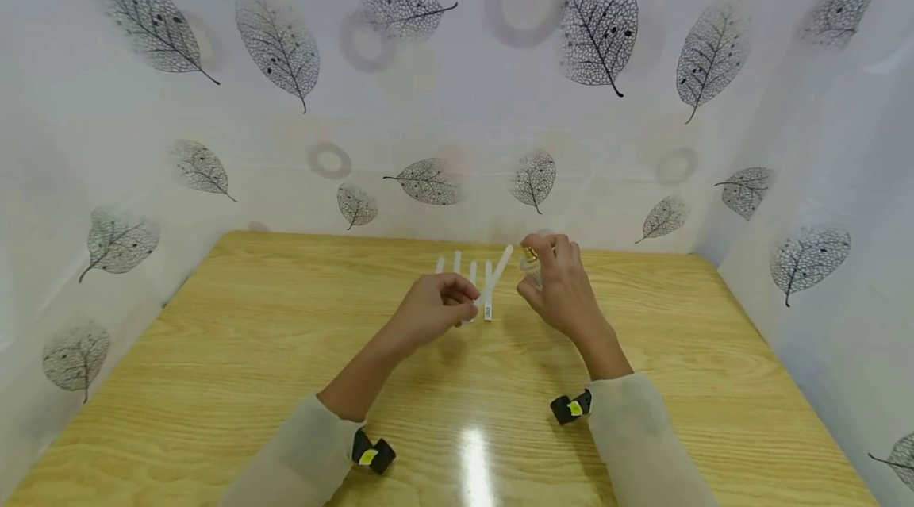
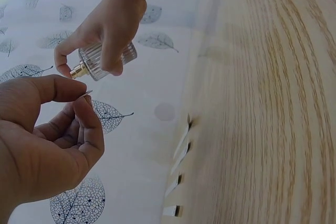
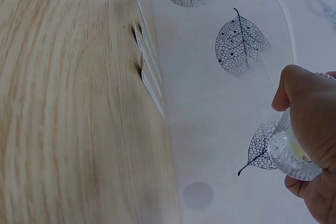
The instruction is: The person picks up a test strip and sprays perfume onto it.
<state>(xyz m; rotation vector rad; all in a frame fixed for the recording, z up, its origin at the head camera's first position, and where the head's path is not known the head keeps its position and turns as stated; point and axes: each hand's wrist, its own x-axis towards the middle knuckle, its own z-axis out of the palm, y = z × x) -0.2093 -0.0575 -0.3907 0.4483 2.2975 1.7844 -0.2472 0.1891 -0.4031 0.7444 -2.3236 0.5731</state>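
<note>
Between thumb and index finger, my left hand [image 1: 441, 305] pinches one end of a white paper test strip [image 1: 503, 262]. The strip slants up toward the bottle, and in the right wrist view the held strip [image 3: 286, 17] bows slightly along its length. My right hand [image 1: 562, 285] grips a ribbed clear glass perfume bottle [image 2: 105, 59], with the index finger on its gold spray top [image 2: 79, 70]. The nozzle is close to the strip. The bottle's base [image 3: 293, 156] shows in the right wrist view, raised above the table.
Several more white strips [image 1: 489, 294] lie side by side on the wood-grain table [image 1: 286, 348], partly behind my left hand. A pale curtain [image 1: 457, 110] with leaf prints rises beyond the table's far edge and along both sides.
</note>
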